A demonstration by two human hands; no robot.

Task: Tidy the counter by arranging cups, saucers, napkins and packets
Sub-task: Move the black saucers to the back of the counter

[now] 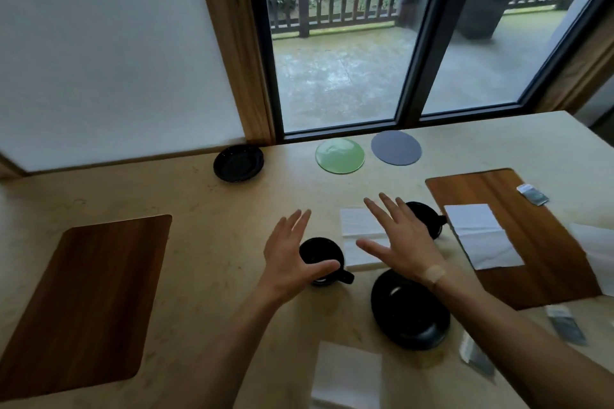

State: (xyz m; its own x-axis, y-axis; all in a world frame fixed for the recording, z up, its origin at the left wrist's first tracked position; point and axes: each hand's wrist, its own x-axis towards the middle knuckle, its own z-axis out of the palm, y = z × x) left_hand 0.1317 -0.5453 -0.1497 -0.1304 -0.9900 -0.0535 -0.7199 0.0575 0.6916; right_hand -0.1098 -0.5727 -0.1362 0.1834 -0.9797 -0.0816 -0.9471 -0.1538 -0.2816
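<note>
Left hand [292, 256] spread wide, empty, thumb across rim of near black cup [320, 256] at counter [212, 209] centre; right hand [403, 242] equally splayed, holding nothing, above napkin [357, 222]. Cups probably ceramic: rigid, breakable, glossy; best taken by handle or rim. Second cup [428, 216] mostly hidden behind right hand; packets [564, 325] at right edge blurred.

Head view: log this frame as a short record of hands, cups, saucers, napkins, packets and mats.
left hand: open, over the near cup, thumb at its rim
right hand: open, holding nothing, above a napkin
far cup: partly hidden behind right hand
saucers: one near, one by the wall
napkins: another on the right mat, one at the front edge
packets: one on the right mat; others lower right, blurred
left mat: bare
</note>
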